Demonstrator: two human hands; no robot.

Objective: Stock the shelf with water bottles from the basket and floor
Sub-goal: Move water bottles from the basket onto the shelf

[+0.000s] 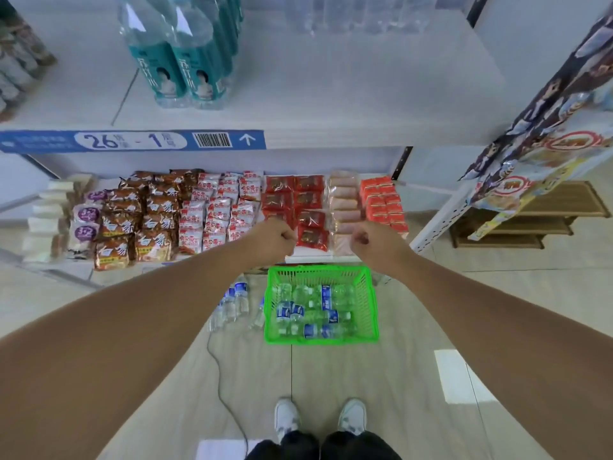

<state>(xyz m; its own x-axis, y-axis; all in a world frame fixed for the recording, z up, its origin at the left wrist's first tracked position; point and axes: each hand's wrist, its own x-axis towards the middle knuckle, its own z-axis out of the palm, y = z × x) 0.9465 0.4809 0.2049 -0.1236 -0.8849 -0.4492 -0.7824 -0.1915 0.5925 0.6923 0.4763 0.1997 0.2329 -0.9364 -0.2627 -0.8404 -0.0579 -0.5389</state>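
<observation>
Several clear, blue-labelled bottles (pixel 326 297) lie in the green basket (pixel 371 303) (left hand (pixel 275 235) and right hand (pixel 369 242) fisted, empty).

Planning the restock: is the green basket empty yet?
No, several water bottles with blue labels lie inside the green basket.

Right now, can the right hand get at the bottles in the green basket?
Probably yes, with a bend down: the right hand holds nothing, the green basket on the floor has an open top, and nothing covers its bottles.
</observation>
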